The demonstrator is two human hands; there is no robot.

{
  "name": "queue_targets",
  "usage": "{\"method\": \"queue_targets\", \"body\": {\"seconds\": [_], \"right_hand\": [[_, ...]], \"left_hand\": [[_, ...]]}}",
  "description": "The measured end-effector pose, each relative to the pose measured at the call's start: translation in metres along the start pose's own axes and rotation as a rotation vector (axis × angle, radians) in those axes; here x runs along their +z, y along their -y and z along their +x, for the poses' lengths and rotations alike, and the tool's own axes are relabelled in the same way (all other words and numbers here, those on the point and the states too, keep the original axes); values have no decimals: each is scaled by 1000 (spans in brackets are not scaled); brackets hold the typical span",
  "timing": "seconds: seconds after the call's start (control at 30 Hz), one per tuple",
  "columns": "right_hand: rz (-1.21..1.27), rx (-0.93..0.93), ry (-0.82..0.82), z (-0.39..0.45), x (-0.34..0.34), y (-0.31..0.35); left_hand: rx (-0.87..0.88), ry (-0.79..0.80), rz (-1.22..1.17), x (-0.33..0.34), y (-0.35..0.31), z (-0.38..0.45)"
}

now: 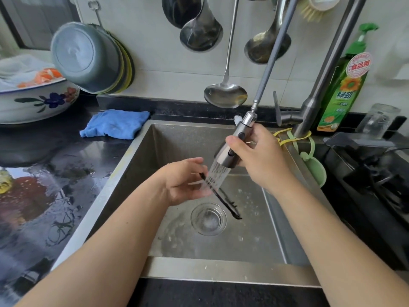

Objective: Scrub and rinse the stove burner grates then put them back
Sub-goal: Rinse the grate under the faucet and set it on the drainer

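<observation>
Over the steel sink (pixel 221 268), my left hand (pixel 186 182) holds a thin black burner grate (pixel 228 204), seen edge-on and slanting down towards the drain (pixel 208 219). My thumb lies above it and my fingers below, blurred by the water. My right hand (pixel 259 156) grips the pull-out faucet sprayer (pixel 232 147). Its spray falls on the grate's upper end and my left fingers.
The black stove (pixel 376 180) with its remaining grates sits right of the sink. A blue cloth (pixel 115 124) lies at the sink's back-left corner, near a flowered bowl (pixel 33 100). A green dish soap bottle (pixel 345 85) stands behind the faucet. Ladles (pixel 225 94) hang on the wall.
</observation>
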State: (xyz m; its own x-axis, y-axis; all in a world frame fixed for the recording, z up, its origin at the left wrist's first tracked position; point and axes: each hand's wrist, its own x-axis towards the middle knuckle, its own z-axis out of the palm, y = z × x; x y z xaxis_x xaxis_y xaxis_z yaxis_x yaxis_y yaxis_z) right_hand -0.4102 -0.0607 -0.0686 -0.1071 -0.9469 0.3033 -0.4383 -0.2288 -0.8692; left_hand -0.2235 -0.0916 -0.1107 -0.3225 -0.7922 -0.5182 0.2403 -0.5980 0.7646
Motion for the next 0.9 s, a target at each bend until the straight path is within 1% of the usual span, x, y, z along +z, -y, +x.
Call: {"method": "queue_targets", "body": {"seconds": [0.07,0.13,0.17,0.2,0.27,0.3,0.33,0.47,0.57,0.6,0.63,0.67,0.73,0.8,0.83,0.87,0.9], "right_hand": [[15,-6,-9,1,2,0],[-13,-5,-38,1,-1,-3],[-39,4,-54,2,-4,-5],[-64,14,-66,3,-6,-7],[-90,24,-75,4,-11,-9],[-94,24,-75,4,-11,-8],[-95,21,-72,5,-10,-8],[-78,4,-88,3,2,-3],[-113,10,-116,3,0,-3],[-148,16,-133,3,-4,-5],[-182,25,-154,4,-9,-6],[-212,35,-174,5,-15,-9],[-266,56,-208,7,-23,-14],[-342,68,-245,10,-30,-18],[-377,69,-264,11,-33,-20],[-397,71,-278,12,-35,-21],[-404,74,-286,13,-36,-21]], "left_hand": [[2,81,101,3,0,-1],[30,87,230,3,4,2],[68,41,303,3,7,5],[141,-43,410,4,10,8],[336,-251,715,3,11,11],[408,-315,853,4,12,11],[459,-359,942,3,12,11],[545,-453,1070,6,10,3],[573,-633,1352,6,7,-2],[584,-673,1412,5,6,-4],[574,-666,1411,3,5,-3],[561,-611,1332,0,4,-1],[458,-463,1042,-4,5,5],[334,-346,718,-4,7,8],[299,-301,580,-3,8,9],[277,-269,489,-2,8,8],[257,-248,455,-2,8,7]]}}
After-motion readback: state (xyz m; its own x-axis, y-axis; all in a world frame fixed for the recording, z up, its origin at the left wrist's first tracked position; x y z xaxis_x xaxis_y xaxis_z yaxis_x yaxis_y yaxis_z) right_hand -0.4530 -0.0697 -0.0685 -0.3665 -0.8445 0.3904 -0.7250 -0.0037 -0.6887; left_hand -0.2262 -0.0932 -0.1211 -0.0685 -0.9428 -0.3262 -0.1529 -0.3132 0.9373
